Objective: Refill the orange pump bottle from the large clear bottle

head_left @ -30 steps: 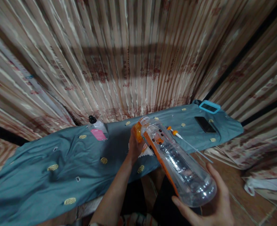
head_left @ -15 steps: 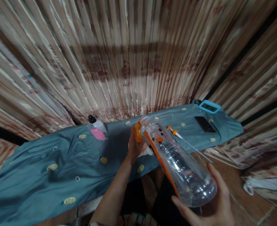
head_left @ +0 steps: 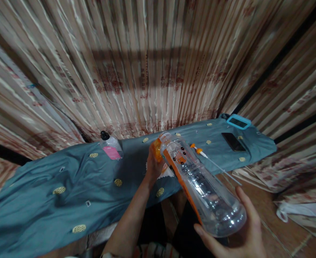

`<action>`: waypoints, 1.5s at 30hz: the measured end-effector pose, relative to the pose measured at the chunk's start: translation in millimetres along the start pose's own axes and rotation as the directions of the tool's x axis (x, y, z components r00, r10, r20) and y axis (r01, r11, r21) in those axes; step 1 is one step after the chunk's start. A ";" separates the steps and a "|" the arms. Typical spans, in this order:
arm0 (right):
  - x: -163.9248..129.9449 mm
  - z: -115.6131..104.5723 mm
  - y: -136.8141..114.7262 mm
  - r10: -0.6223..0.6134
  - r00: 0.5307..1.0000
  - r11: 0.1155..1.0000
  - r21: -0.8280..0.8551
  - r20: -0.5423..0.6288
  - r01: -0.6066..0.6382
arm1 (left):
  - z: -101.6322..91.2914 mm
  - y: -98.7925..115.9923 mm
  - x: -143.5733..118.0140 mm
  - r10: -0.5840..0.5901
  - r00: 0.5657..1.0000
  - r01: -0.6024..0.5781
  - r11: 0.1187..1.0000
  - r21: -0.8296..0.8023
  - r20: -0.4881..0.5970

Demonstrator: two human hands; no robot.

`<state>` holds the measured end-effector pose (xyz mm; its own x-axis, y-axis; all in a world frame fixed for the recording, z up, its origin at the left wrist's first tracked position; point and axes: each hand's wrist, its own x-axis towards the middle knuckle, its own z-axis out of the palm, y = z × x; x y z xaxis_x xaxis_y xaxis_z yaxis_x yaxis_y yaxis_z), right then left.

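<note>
My right hand cradles the base of a large clear plastic bottle with an orange label stripe, held tilted with its open neck pointing away toward the table. My left hand grips an orange cap or nozzle piece right beside the bottle's neck. Both hover over the near edge of a table covered in teal cloth. An orange-and-white straw-like tube lies on the cloth just right of the bottle's neck.
A small clear bottle with a pink label and black cap lies on the cloth to the left. A dark phone and a blue-framed device sit at the table's right end. Striped curtains hang behind; a white bag lies on the floor.
</note>
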<state>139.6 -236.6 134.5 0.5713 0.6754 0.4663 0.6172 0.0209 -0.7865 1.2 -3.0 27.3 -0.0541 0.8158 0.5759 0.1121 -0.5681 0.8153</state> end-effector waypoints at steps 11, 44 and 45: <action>-3.9 0.8 -6.5 0.048 0.999 0.998 0.045 -0.002 -0.048 | 2.9 -6.3 -2.2 0.032 0.999 -0.031 0.998 0.055 -0.010; -8.0 3.5 -4.7 0.148 0.989 0.983 0.111 -0.009 -0.146 | 2.0 -4.4 -1.9 -0.072 0.997 0.072 0.997 0.028 -0.017; -8.1 3.4 -5.0 0.159 0.987 0.980 0.120 -0.003 -0.158 | 2.1 -4.7 -2.0 -0.074 0.997 0.074 0.997 0.034 -0.022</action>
<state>130.0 -239.7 133.3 0.6637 0.6681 0.3364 0.4500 0.0027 -0.8930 2.8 -1.7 22.2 -0.0837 0.8528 0.5155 0.1410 -0.5020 0.8533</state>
